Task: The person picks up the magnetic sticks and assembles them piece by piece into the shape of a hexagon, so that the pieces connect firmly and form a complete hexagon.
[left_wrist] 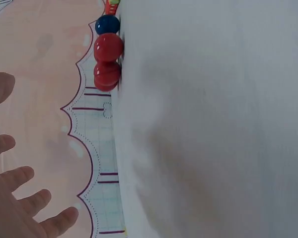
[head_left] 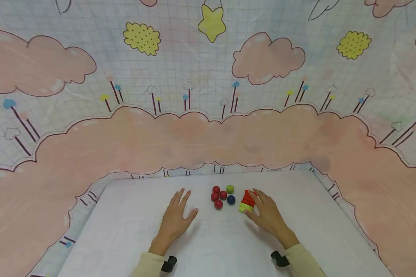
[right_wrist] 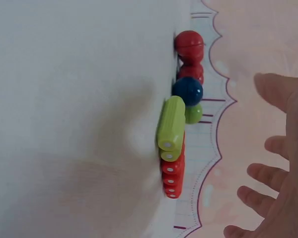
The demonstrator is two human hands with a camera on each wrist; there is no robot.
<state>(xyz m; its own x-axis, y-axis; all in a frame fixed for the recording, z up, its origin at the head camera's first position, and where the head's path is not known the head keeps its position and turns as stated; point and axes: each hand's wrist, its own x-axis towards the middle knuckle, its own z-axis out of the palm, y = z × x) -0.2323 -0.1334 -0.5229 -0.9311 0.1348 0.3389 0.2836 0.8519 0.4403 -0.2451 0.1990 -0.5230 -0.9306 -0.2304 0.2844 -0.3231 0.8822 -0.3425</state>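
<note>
Overlapping rods (head_left: pixel 247 200) in head view, right hand (head_left: pixel 269 216) hovers in wrist's.

On the table (head_left: pixel 124 219) before you, six balls (head_left: pixel 223 195) lie grouped near the far edge. To their right, the rods (head_left: pixel 247 201) lie side by side, one behind another. Your left hand (head_left: pixel 174 220) is left of the balls, well apart; your right hand (head_left: pixel 268 216) is just right of the rods. The backdrop (head_left: pixel 208 142) is behind the table.

From high above the table (head_left: pixel 124 227), your head camera looks forward and down; your left wrist camera (head_left: pixel 169 264) and right wrist camera (head_left: pixel 280 259) sit lower and nearer, facing the backdrop (head_left: pixel 211 138) (both views lie sideways), sharing the red balls (head_left: pixel 218 204) and blue ball (head_left: pixel 231 199).
</note>
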